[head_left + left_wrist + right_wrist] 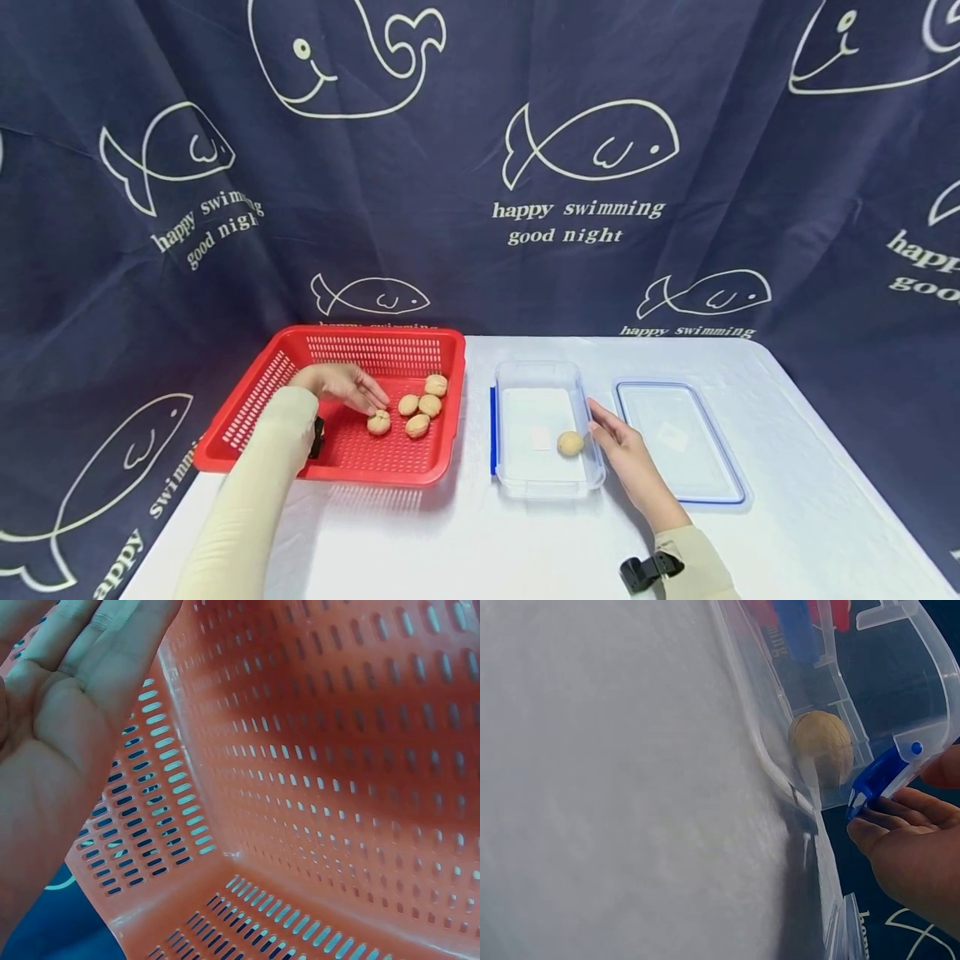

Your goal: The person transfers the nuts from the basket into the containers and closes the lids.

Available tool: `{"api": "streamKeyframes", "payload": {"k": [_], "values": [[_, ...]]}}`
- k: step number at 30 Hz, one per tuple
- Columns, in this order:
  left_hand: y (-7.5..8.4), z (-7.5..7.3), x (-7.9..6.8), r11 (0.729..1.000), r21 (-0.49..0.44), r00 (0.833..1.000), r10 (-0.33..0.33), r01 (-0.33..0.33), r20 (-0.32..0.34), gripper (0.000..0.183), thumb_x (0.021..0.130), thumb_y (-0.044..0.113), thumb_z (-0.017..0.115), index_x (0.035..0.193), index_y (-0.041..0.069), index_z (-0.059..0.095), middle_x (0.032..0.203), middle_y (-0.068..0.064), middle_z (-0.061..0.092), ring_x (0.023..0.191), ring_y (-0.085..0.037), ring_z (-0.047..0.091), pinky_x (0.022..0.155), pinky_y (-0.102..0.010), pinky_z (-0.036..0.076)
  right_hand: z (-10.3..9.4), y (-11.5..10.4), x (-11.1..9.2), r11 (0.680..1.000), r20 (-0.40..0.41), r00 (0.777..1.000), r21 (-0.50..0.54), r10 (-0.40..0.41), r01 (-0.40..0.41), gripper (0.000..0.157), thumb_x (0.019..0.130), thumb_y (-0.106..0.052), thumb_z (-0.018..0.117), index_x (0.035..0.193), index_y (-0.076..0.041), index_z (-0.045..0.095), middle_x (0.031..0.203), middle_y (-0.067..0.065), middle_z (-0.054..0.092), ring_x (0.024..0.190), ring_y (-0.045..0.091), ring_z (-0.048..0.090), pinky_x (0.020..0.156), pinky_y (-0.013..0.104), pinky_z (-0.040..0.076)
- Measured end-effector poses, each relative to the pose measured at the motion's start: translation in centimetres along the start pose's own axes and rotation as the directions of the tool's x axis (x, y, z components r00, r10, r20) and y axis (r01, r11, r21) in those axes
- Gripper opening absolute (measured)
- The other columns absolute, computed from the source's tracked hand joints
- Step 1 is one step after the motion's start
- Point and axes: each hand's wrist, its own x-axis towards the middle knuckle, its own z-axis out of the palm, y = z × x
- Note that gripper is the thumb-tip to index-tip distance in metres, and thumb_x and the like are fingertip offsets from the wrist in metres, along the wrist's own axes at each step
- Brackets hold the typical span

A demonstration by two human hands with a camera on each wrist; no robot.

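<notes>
My left hand (345,386) reaches down into a red plastic basket (442,479), its fingers extended. The fingertips are right at a walnut (378,422) on the basket floor. In the left wrist view the palm (64,724) shows beside the slotted wall, with the fingertips out of frame. My right hand (626,458) holds the right side of a clear plastic container (551,487), fingers at its blue latch (881,776) and thumb near the rim. Inside that container lies one walnut (570,443), close to the right wall.
Several more walnuts (430,405) lie at the basket's right side. A clear lid with a blue seal (678,502) lies flat to the right of the container. All stand on a white-covered table (420,550), with a dark blue printed curtain (480,167) behind.
</notes>
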Motion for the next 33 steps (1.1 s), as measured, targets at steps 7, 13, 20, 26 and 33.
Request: {"api": "streamKeyframes", "payload": {"k": [7,13,20,26,33], "values": [[-0.2,0.3,0.2,0.999,-0.006,0.999,-0.042,0.042,-0.004,0.039,0.079,-0.003,0.06,0.116,-0.01,0.051,0.101,-0.013,0.064,0.087,-0.013,0.06,0.085,-0.032,0.046,-0.2,0.1,0.1,1.0,-0.004,1.0,0.003,0.012,-0.012,0.052,0.092,-0.028,0.046,0.138,-0.009,0.029,0.143,0.008,0.025,0.131,0.02,0.02,0.099,0.015,0.023],[-0.4,0.8,0.3,0.999,0.004,0.999,-0.036,0.036,-0.028,0.039,0.077,-0.002,0.063,0.115,-0.008,0.053,0.098,-0.012,0.065,0.086,-0.013,0.06,0.085,-0.035,0.046,-0.2,0.3,0.2,1.0,-0.015,1.0,0.001,0.017,-0.017,0.051,0.092,-0.027,0.046,0.137,-0.009,0.03,0.143,0.007,0.026,0.131,0.02,0.021,0.1,0.017,0.023],[-0.5,1.3,0.4,1.0,0.006,0.999,-0.008,0.008,-0.042,0.037,0.075,-0.002,0.065,0.111,-0.008,0.057,0.096,-0.009,0.066,0.082,-0.011,0.06,0.079,-0.028,0.048,-0.2,0.6,0.1,1.0,-0.008,1.0,-0.002,0.006,-0.006,0.052,0.092,-0.028,0.046,0.137,-0.009,0.03,0.143,0.007,0.027,0.131,0.019,0.022,0.097,0.012,0.024],[-0.5,1.3,0.4,1.0,0.027,0.998,0.001,0.001,-0.06,0.034,0.075,0.001,0.066,0.108,-0.004,0.061,0.093,-0.007,0.067,0.079,-0.009,0.059,0.079,-0.028,0.047,-0.2,0.6,0.1,1.0,-0.007,1.0,0.004,-0.003,0.003,0.052,0.092,-0.028,0.045,0.137,-0.009,0.03,0.143,0.007,0.026,0.131,0.02,0.021,0.098,0.013,0.024],[-1.0,1.1,0.5,1.0,0.001,0.999,0.019,-0.019,-0.046,0.032,0.075,0.002,0.066,0.107,-0.003,0.062,0.095,-0.01,0.066,0.083,-0.012,0.06,0.087,-0.038,0.044,-0.1,0.5,0.1,1.0,-0.013,1.0,-0.006,0.013,-0.013,0.051,0.092,-0.029,0.045,0.138,-0.011,0.03,0.143,0.006,0.026,0.131,0.019,0.022,0.1,0.018,0.023]]}}
